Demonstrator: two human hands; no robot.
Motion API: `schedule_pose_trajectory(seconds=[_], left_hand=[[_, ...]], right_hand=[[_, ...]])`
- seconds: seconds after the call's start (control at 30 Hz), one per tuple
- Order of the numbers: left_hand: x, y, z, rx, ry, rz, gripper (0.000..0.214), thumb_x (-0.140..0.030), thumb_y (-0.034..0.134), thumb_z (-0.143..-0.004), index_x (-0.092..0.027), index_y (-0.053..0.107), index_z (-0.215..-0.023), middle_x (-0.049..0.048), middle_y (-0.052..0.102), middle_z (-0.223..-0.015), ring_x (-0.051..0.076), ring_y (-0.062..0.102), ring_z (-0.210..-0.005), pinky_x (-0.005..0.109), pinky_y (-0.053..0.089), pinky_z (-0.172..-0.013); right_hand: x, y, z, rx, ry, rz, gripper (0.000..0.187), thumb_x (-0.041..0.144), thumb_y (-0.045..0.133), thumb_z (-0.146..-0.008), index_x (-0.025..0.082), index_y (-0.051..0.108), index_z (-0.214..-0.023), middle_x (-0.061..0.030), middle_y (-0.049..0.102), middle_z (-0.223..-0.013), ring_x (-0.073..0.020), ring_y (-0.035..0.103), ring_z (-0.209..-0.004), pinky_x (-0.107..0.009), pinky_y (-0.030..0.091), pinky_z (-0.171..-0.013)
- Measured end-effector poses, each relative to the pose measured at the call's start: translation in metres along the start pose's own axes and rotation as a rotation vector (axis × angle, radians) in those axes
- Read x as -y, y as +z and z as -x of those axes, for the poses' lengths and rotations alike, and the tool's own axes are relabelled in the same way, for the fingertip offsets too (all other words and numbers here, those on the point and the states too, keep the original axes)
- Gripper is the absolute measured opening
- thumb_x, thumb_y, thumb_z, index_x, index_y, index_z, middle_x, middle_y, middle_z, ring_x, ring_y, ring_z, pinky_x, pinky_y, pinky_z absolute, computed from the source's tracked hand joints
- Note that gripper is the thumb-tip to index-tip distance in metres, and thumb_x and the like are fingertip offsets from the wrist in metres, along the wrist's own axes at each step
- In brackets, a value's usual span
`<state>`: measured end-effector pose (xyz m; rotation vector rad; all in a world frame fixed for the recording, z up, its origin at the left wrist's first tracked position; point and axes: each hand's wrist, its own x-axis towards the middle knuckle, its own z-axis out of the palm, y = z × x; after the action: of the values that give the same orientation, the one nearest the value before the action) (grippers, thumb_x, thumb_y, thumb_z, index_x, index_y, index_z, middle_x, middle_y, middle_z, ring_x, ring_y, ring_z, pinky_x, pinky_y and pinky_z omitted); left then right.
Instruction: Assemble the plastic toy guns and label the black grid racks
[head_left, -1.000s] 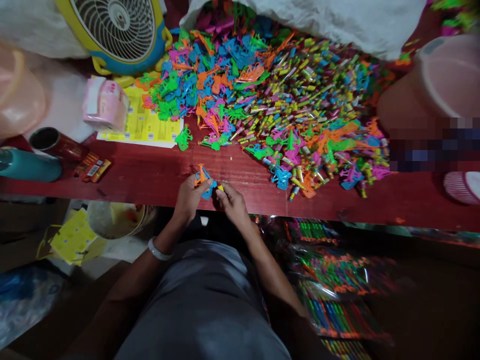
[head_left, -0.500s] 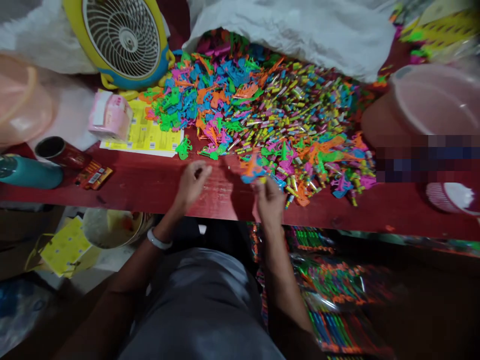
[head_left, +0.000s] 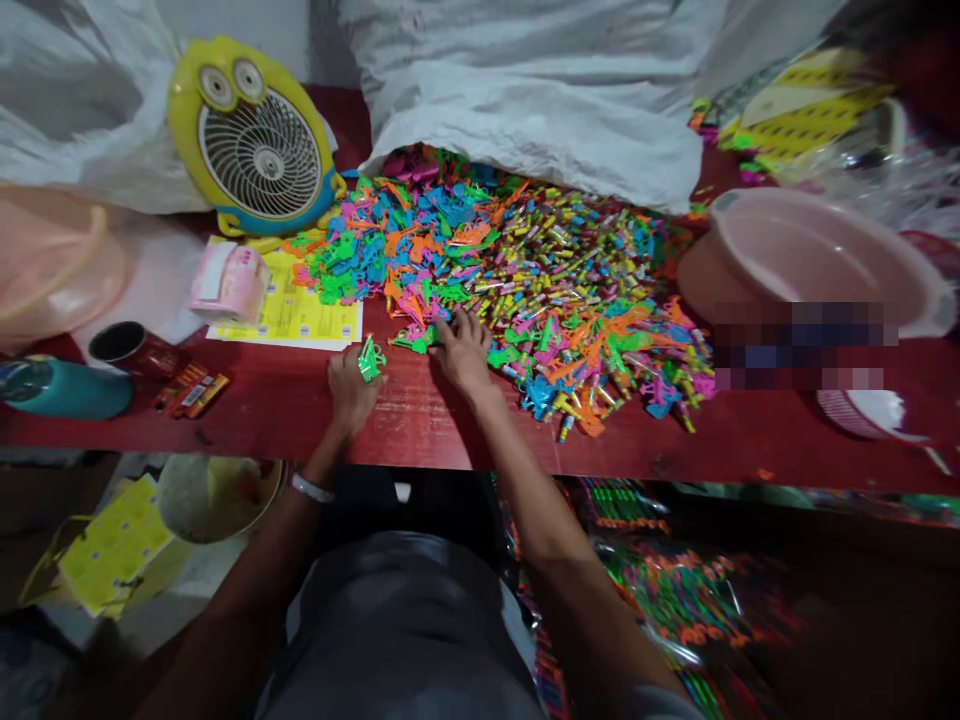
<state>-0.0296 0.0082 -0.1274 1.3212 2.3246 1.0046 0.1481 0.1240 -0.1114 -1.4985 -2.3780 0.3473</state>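
My left hand (head_left: 351, 392) is above the red tabletop with its fingers closed around a small bright green plastic piece (head_left: 370, 360), perhaps a toy part. To its right, my right hand (head_left: 466, 358) reaches to the near edge of a heap of colourful plastic pieces (head_left: 420, 245). Its fingers are spread and bent downward, with the fingertips at a green piece (head_left: 431, 338). Blue, orange, pink and green pieces make up the heap's left part. Short tubes with yellow bands (head_left: 570, 245) lie in its middle, and a mixed cluster (head_left: 600, 350) spreads at the front right.
White sacking (head_left: 525, 130) rises behind the heap. A yellow fan (head_left: 262, 150), pink packet (head_left: 231, 283), yellow printed sheets (head_left: 315, 312), dark cup (head_left: 127, 345) and teal bottle (head_left: 71, 387) stand left. A pink basin (head_left: 817, 240) is right. Packed colourful items (head_left: 667, 590) lie below the table edge.
My left hand moved slightly left and down and now has the green piece. My right hand moved left to the heap's edge; the blue and orange piece it held is out of it. The view tilted up.
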Motion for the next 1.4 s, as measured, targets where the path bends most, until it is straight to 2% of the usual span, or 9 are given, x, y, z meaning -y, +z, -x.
schedule_pose_trajectory(seconds=[0.1, 0.27, 0.4, 0.53, 0.67, 0.83, 1.07, 1.23, 1.4], left_hand=[[0.004, 0.0, 0.018, 0.009, 0.027, 0.033, 0.018, -0.026, 0.066, -0.086, -0.02, 0.066, -0.103, 0.0109, 0.066, -0.099, 0.033, 0.06, -0.107, 0.049, 0.045, -0.1], [0.003, 0.009, 0.04, -0.069, 0.047, 0.031, 0.026, -0.034, 0.06, -0.092, -0.018, 0.064, -0.112, 0.0171, 0.067, -0.112, 0.036, 0.06, -0.114, 0.05, 0.043, -0.103], [0.002, 0.01, 0.042, -0.035, 0.05, 0.012, 0.028, -0.035, 0.059, -0.093, -0.017, 0.064, -0.114, 0.0187, 0.067, -0.113, 0.037, 0.059, -0.115, 0.051, 0.042, -0.103], [0.005, 0.011, 0.039, -0.052, 0.03, 0.014, 0.026, -0.035, 0.063, -0.091, -0.02, 0.064, -0.111, 0.0152, 0.067, -0.109, 0.035, 0.061, -0.111, 0.05, 0.044, -0.101], [0.008, 0.015, 0.04, -0.095, 0.041, 0.016, 0.024, -0.036, 0.063, -0.092, -0.021, 0.065, -0.111, 0.0137, 0.067, -0.108, 0.033, 0.061, -0.11, 0.048, 0.046, -0.099], [0.011, 0.02, 0.042, -0.137, 0.075, -0.007, 0.027, -0.034, 0.062, -0.092, -0.018, 0.066, -0.113, 0.0135, 0.068, -0.105, 0.032, 0.063, -0.106, 0.046, 0.048, -0.097], [0.018, 0.026, 0.044, -0.19, 0.109, -0.012, 0.029, -0.034, 0.061, -0.094, -0.018, 0.066, -0.117, 0.0144, 0.069, -0.109, 0.033, 0.063, -0.107, 0.047, 0.049, -0.096], [0.018, 0.027, 0.045, -0.186, 0.112, 0.006, 0.027, -0.033, 0.061, -0.095, -0.017, 0.066, -0.116, 0.0144, 0.07, -0.109, 0.032, 0.063, -0.106, 0.047, 0.05, -0.095], [0.014, 0.023, 0.045, -0.185, 0.092, 0.012, 0.024, -0.03, 0.063, -0.093, -0.018, 0.066, -0.114, 0.0137, 0.07, -0.108, 0.031, 0.064, -0.104, 0.045, 0.05, -0.094]], right_hand=[[0.017, 0.01, 0.004, 0.118, -0.112, 0.034, 0.06, 0.027, 0.06, -0.097, 0.024, 0.047, -0.156, -0.0186, 0.039, -0.165, -0.0362, 0.029, -0.154, -0.061, 0.018, -0.123], [0.03, 0.02, 0.04, 0.098, -0.201, -0.027, 0.054, 0.022, 0.044, -0.103, 0.028, 0.047, -0.156, -0.0125, 0.038, -0.167, -0.0282, 0.032, -0.154, -0.052, 0.02, -0.124], [0.002, -0.006, 0.031, -0.051, 0.089, -0.037, 0.045, 0.019, 0.038, -0.103, 0.015, 0.059, -0.143, -0.021, 0.061, -0.143, -0.0309, 0.053, -0.133, -0.048, 0.037, -0.111], [-0.022, -0.029, -0.003, -0.098, 0.395, 0.096, 0.053, 0.045, 0.059, -0.098, 0.001, 0.063, -0.128, -0.0317, 0.068, -0.117, -0.0424, 0.062, -0.115, -0.056, 0.04, -0.101], [-0.012, -0.021, -0.033, -0.064, 0.431, 0.158, 0.073, 0.064, 0.07, -0.087, 0.0, 0.061, -0.122, -0.0364, 0.066, -0.118, -0.044, 0.065, -0.113, -0.057, 0.041, -0.1], [0.013, 0.002, -0.061, -0.041, 0.534, 0.196, 0.075, 0.065, 0.067, -0.088, 0.006, 0.053, -0.134, -0.0308, 0.06, -0.13, -0.0414, 0.063, -0.119, -0.052, 0.045, -0.099], [0.024, 0.019, -0.079, -0.063, 0.471, 0.197, 0.054, 0.051, 0.054, -0.099, 0.008, 0.056, -0.131, -0.0284, 0.056, -0.133, -0.0391, 0.057, -0.123, -0.052, 0.044, -0.101], [0.025, 0.025, -0.064, -0.002, 0.272, 0.248, 0.037, 0.031, 0.043, -0.103, 0.011, 0.058, -0.131, -0.0254, 0.058, -0.129, -0.0358, 0.058, -0.121, -0.046, 0.046, -0.096], [0.015, 0.023, -0.049, 0.096, 0.146, 0.188, 0.034, 0.024, 0.047, -0.1, 0.011, 0.058, -0.129, -0.0246, 0.058, -0.127, -0.0326, 0.061, -0.113, -0.044, 0.048, -0.094]])
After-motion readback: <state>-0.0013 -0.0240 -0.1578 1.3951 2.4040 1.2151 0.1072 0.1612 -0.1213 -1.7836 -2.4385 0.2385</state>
